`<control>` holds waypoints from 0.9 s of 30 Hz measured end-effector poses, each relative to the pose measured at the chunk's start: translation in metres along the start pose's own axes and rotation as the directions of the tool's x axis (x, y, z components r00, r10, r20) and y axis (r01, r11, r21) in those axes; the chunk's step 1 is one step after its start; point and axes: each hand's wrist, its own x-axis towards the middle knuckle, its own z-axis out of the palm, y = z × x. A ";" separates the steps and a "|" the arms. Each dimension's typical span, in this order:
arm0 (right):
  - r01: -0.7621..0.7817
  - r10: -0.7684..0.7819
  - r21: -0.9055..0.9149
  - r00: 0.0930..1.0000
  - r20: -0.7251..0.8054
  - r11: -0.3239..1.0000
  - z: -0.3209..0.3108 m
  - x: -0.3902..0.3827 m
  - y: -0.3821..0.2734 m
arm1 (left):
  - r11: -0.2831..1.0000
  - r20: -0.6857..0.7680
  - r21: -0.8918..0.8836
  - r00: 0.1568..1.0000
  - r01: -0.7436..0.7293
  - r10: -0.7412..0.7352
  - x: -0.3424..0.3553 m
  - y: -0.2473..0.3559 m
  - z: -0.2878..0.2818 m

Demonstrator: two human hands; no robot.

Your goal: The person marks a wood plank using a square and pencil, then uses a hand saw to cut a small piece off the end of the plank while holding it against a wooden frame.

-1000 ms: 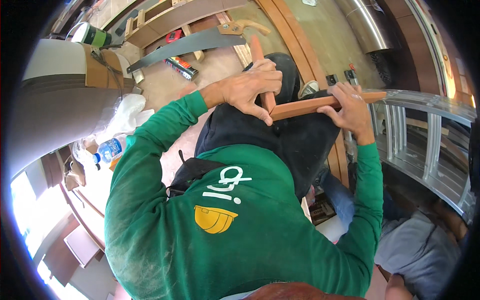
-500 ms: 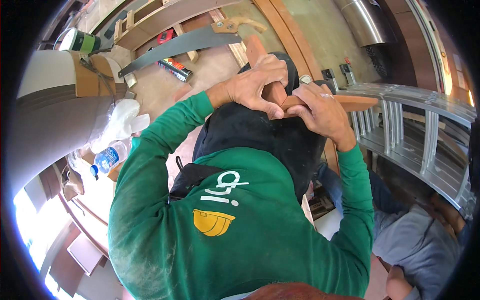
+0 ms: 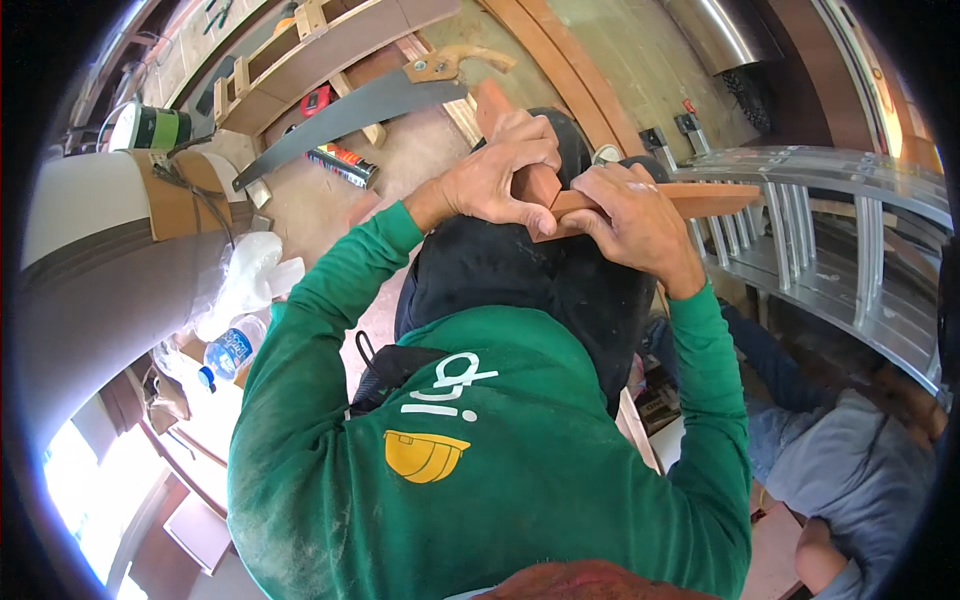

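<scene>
Over my lap, my left hand (image 3: pixel 503 170) grips a reddish-brown wooden strip (image 3: pixel 538 184), its thumb by the near end and its fingers over the top. The far end of that strip sticks out beyond my knuckles. My right hand (image 3: pixel 640 222) is closed round a second reddish-brown wooden strip (image 3: pixel 718 198), which points off to the right with a tapered tip. Between my thumbs the angled ends of both strips meet in a corner. My fingers partly cover the strips, so I cannot tell whether the joint is fully tight.
A handsaw (image 3: pixel 375 110) lies ahead to the left, near a spray can (image 3: pixel 342 163) and a red tape measure (image 3: pixel 317 100). An aluminium ladder (image 3: pixel 820 235) lies at right. Another person (image 3: pixel 850 465) is at the lower right. A water bottle (image 3: pixel 232 345) lies at left.
The view has shifted slightly, moving the surroundings in the picture. Both hands keep their hold on the strips, and the corner between them looks much the same.
</scene>
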 end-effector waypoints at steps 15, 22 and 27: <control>-0.051 0.053 0.066 0.998 -0.037 0.997 -0.007 -0.003 0.002 | 0.999 0.078 -0.032 0.997 0.024 -0.022 0.017 0.006 -0.004; -0.080 0.086 0.113 0.995 -0.052 0.990 -0.010 0.001 0.010 | 0.997 0.055 -0.066 0.998 0.041 -0.037 0.022 -0.001 -0.003; -0.055 0.076 0.201 0.992 -0.100 0.978 -0.010 0.005 0.025 | 0.954 -0.206 -0.299 0.974 0.029 -0.094 0.019 0.001 0.015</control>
